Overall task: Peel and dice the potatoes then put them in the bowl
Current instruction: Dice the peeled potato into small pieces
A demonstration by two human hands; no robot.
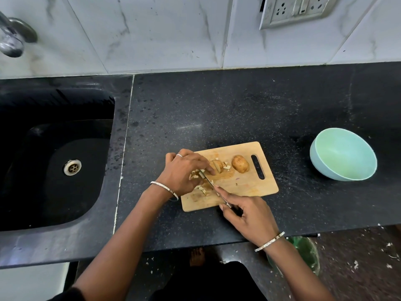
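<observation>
a wooden cutting board lies on the black surface, near its front edge. the left hand is bent over the board's left part, its fingers curled down and pinning a cut potato against the wood. the right hand grips the dark handle of a knife, fingers wrapped round it and the forefinger laid straight along the back of the blade; the blade slants up and left, its tip just beside the left fingertips. small pale diced bits lie scattered on the board around the blade and under the left hand. a whole potato, skin on, sits on the board to the right of the cut one, next to the handle slot. a pale green bowl stands on the surface well apart to the right of the board. a black sink is set in at the left, with a tap above it on the tiled wall.
</observation>
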